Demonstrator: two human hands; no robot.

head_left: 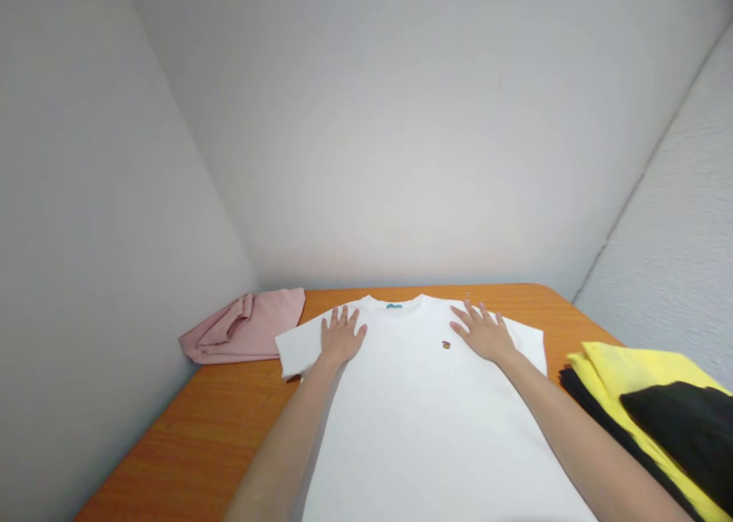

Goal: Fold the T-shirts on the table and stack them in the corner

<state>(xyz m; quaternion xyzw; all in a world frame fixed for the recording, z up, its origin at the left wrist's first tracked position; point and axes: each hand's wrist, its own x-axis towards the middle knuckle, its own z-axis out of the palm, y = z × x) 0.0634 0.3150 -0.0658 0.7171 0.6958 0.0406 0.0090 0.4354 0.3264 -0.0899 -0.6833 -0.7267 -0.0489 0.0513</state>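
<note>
While the left hand [342,337] and right hand [484,333] rest open and flat on a white T-shirt [412,423], it lies spread on the orange wooden bench [200,438], between a folded pink garment [243,327] and a yellow-and-black clothes stack [647,407].

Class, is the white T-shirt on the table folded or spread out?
Spread out: the white T-shirt lies flat under the left hand and right hand.

I counted one left hand [342,336], one right hand [484,333] and one white T-shirt [412,423]. One pink garment [243,327] lay at ten o'clock, and one yellow-and-black clothing stack [670,423] at two o'clock.
</note>
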